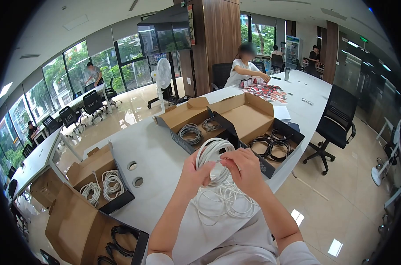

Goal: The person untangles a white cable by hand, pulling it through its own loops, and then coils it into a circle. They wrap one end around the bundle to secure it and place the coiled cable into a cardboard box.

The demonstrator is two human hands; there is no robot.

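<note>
A coiled white cable (214,148) is held up over the near part of the white table (138,128). My left hand (196,170) is wrapped round the left side of the coil, its thumb towards the middle. On the right, my right hand (241,167) pinches at the cable near the left thumb, fingers closed. Loose white cable (224,203) lies tangled on the table below both hands. Behind the coil, an open box (191,126) holds grey coiled cables, and another open box (264,148) beside it holds black cables.
An open box (105,194) at left holds white coils; a nearer box (121,236) holds black cables. Across the table a person (240,68) reaches over red packets (266,90). Glasses (307,101) and a bottle (287,74) lie beyond. An office chair (337,119) stands right.
</note>
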